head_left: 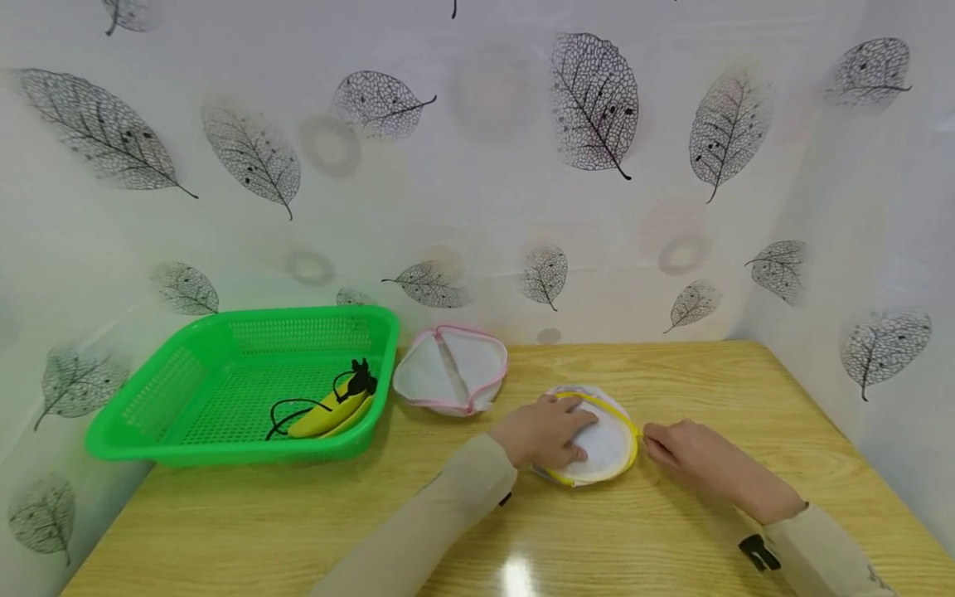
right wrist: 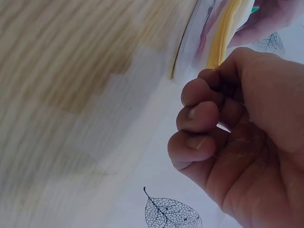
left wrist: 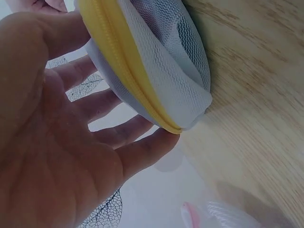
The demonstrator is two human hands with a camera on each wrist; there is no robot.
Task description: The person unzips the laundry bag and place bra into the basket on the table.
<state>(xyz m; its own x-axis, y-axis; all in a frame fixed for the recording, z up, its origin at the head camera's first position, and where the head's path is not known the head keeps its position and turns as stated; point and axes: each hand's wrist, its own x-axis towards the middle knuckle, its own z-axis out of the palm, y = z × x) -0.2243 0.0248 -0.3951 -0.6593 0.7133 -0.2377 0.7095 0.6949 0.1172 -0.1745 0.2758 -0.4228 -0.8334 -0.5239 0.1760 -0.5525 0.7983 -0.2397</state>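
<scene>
A round white mesh laundry bag (head_left: 608,444) with a yellow zipper band (left wrist: 121,61) lies on the wooden table, right of centre. My left hand (head_left: 543,431) rests on its top left part with fingers spread, and the left wrist view shows the fingertips against the band and mesh. At the bag's right end my right hand (head_left: 690,456) pinches the end of the yellow zipper (right wrist: 223,38) between thumb and forefinger. The other right fingers curl into the palm, and the small piece under the pinch is hidden.
A second white mesh bag (head_left: 477,365) with pink trim lies behind and to the left. Further left stands a green plastic basket (head_left: 224,452) holding a yellow banana-shaped thing (head_left: 332,414) and a black cord (head_left: 279,414). A leaf-patterned sheet (head_left: 477,182) rises along the table's back.
</scene>
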